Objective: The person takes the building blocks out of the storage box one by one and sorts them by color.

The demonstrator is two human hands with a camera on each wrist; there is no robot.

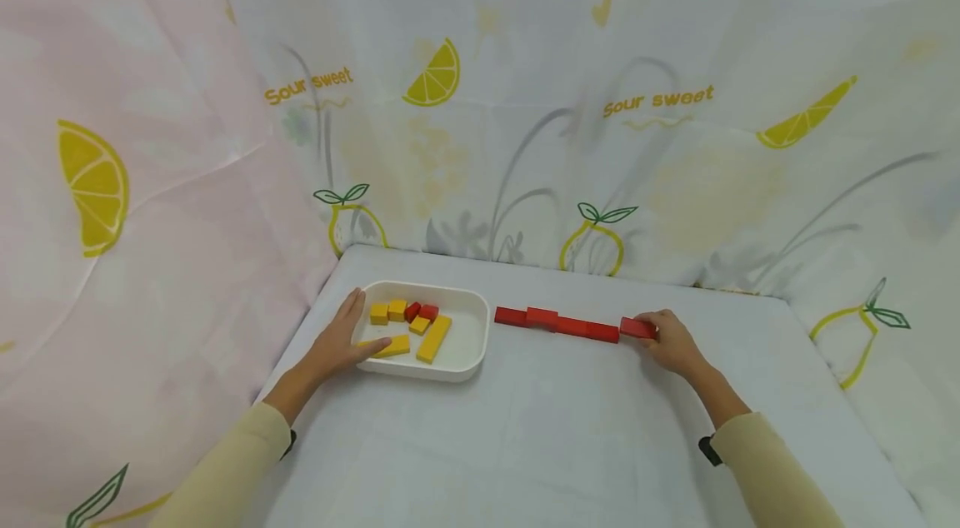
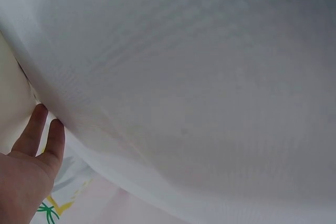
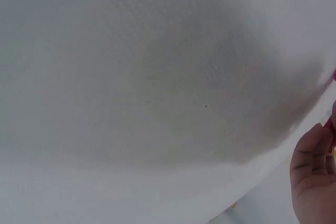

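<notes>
A white tray (image 1: 448,372) on the left holds several yellow blocks (image 1: 433,339) and two small red blocks (image 1: 428,311). My left hand (image 1: 342,342) rests at its left end, fingers extended along the outer side and thumb reaching over the front rim. In the left wrist view the fingertips (image 2: 39,109) meet the tray's pale wall. To the right of the tray runs a row of red blocks (image 1: 572,326), one sitting slightly higher than the rest. My right hand (image 1: 672,343) pinches a red block (image 1: 637,328) just off the row's right end; the right wrist view shows only slivers of red.
A white cloth (image 1: 570,428) covers the table. Behind it hangs a lemon-print curtain (image 1: 495,136), with a pink one (image 1: 172,203) along the left. The table's back right corner (image 1: 783,303) lies beyond my right hand.
</notes>
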